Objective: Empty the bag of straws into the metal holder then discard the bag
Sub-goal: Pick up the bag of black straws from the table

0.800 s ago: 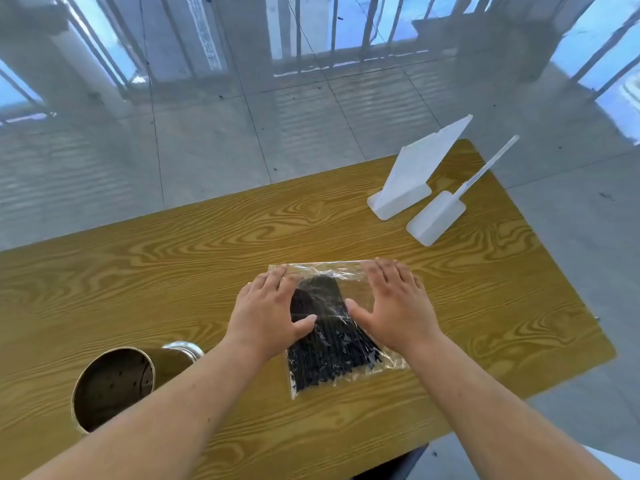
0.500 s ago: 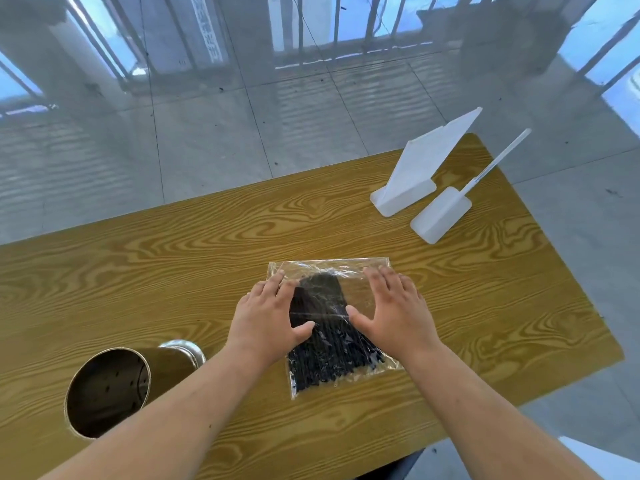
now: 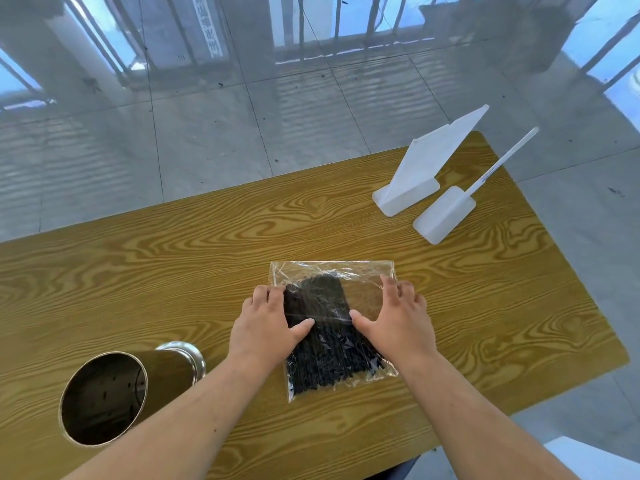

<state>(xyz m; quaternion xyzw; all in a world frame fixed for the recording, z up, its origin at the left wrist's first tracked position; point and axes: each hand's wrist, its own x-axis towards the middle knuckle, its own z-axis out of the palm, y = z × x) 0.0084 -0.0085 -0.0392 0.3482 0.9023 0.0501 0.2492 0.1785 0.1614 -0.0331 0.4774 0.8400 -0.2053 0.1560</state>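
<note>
Hands [image 3: 265, 323] slid toward near end of straw bag [image 3: 332, 271].

A bag of straws [image 3: 337, 327] lies flat near the middle of a table [image 3: 173, 271], with the left hand [image 3: 266, 323] on its left edge and the right hand [image 3: 398, 320] on its right. The metal holder [image 3: 114, 393] lies on its side near the table's front left, well apart from two plastic stands [image 3: 429, 188] side by side at the far right corner.
</note>
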